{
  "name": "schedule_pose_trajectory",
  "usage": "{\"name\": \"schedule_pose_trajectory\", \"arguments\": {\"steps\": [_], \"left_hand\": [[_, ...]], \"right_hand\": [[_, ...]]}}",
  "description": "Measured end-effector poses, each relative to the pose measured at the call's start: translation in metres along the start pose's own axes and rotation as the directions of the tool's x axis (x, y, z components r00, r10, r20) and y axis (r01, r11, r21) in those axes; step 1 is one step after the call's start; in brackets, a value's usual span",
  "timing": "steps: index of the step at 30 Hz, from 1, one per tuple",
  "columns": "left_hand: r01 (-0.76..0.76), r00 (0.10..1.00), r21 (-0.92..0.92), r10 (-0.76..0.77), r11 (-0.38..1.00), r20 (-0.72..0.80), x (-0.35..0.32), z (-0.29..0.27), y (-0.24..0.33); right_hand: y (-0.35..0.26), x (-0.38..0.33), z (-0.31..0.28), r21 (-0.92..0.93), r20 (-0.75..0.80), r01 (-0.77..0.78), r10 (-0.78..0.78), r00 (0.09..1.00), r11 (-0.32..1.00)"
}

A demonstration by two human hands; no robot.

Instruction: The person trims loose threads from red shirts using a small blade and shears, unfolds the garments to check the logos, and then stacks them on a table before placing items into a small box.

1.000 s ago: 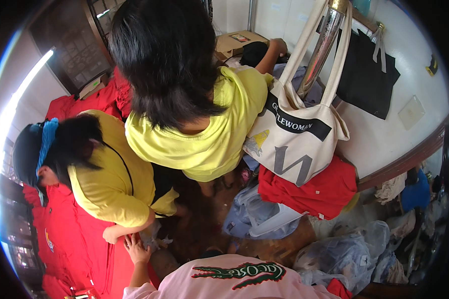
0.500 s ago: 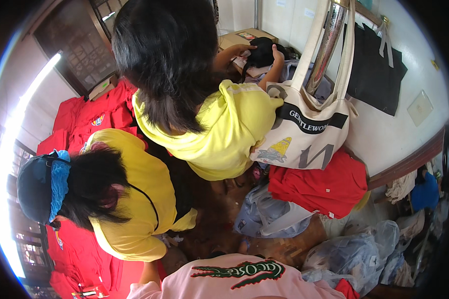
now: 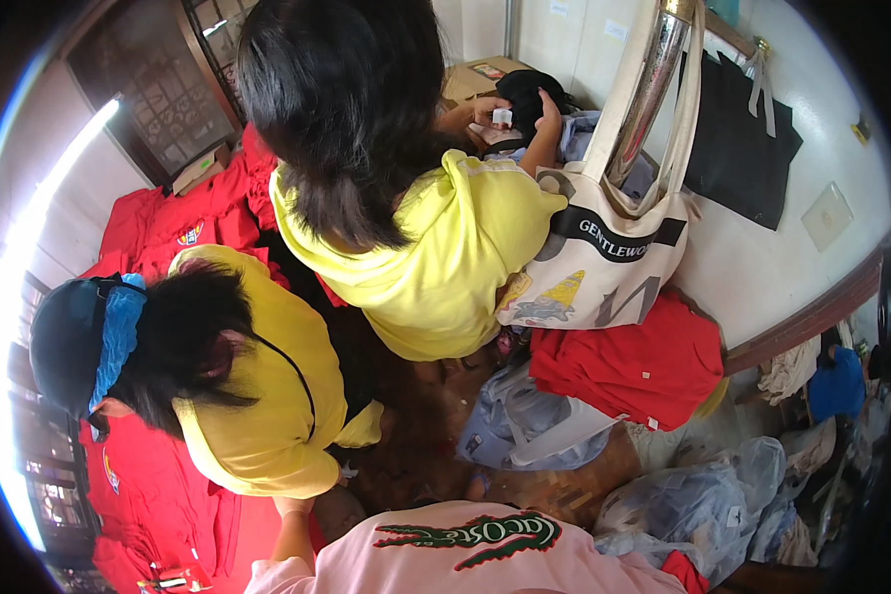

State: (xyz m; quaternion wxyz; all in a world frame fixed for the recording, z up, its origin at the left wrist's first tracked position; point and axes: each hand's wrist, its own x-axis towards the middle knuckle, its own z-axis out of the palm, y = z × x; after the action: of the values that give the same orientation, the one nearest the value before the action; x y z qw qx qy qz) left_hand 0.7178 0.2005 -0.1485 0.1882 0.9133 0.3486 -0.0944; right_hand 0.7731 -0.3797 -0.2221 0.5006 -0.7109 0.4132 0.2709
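Left of the pink shirt [image 3: 436,569], close by, spread-out red clothes [image 3: 236,540]. Out of sight, both left hand and right hand; no telling whether gripping or slack. With a yellow-shirted co-worker [image 3: 257,396] bent so near, perhaps some danger of jostling, or of red clothes dragged crooked.
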Motion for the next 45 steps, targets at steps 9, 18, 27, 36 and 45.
{"name": "schedule_pose_trajectory", "arguments": {"steps": [9, 18, 27, 36, 45], "left_hand": [[-0.136, 0.978, 0.337, 0.180, 0.931, -0.103, 0.013, 0.033, -0.044], [-0.140, 0.976, 0.353, 0.189, 0.925, -0.107, 0.008, 0.031, -0.045], [-0.133, 0.978, 0.345, 0.179, 0.929, -0.105, 0.008, 0.032, -0.044], [-0.170, 0.966, 0.311, 0.221, 0.935, -0.135, 0.008, 0.028, -0.035], [-0.205, 0.935, 0.282, 0.273, 0.937, -0.228, -0.002, 0.013, -0.046]], "right_hand": [[0.012, -0.003, 0.011, 0.008, 0.007, 0.021, -0.021, 1.000, 1.000], [0.020, -0.006, 0.015, 0.020, 0.007, 0.028, -0.028, 1.000, 0.999], [0.029, -0.005, 0.019, 0.032, -0.002, 0.019, -0.019, 1.000, 0.999], [0.027, 0.002, 0.018, 0.017, 0.000, 0.033, -0.033, 0.999, 0.999], [-0.007, 0.022, 0.050, -0.246, 0.210, 0.202, -0.151, 0.966, 0.948]]}}
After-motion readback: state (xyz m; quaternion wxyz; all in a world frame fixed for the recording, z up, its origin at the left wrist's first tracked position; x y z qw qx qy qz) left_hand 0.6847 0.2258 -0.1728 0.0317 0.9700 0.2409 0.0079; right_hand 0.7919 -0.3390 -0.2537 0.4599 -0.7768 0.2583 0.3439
